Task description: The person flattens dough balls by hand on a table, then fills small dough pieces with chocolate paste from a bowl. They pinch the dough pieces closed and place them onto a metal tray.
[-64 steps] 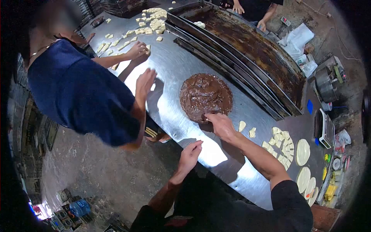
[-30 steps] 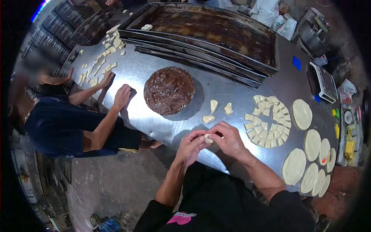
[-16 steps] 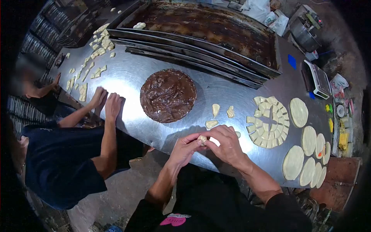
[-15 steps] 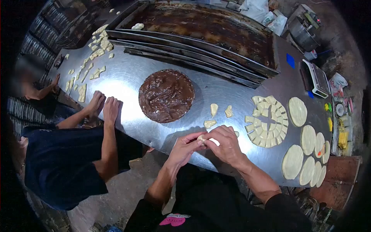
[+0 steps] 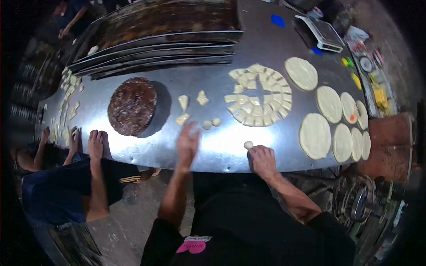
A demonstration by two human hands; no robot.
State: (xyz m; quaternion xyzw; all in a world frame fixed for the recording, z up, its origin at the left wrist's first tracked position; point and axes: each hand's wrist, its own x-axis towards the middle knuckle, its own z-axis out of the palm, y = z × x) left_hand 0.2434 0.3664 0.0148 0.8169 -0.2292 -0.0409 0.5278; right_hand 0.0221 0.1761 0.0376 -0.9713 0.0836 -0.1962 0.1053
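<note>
My right hand [image 5: 263,162] is low over the steel table [image 5: 222,153], its fingertips closed on a small pale dough ball [image 5: 248,145]. Smeared by motion, my left hand [image 5: 188,142] reaches over the table near a flat dough scrap [image 5: 182,119]; its fingers are too blurred to read. Two more dough balls, one a round ball [image 5: 216,121], lie just beyond it. Farther back are a dough strip [image 5: 183,103] and another scrap [image 5: 202,98]. Cut dough pieces [image 5: 277,98] form a ring to the right.
Flat dough rounds [image 5: 315,136] cover the right end. A round brown chocolate-like mass [image 5: 132,106] sits left of centre. Stacked baking trays [image 5: 155,42] stand behind it. A scale [image 5: 326,33] is at the back right. Co-workers' hands [image 5: 95,144] rest at the left edge.
My hands have parted: the right moved down with a dough ball, while the left swung away toward the scraps. The view has turned to the right.
</note>
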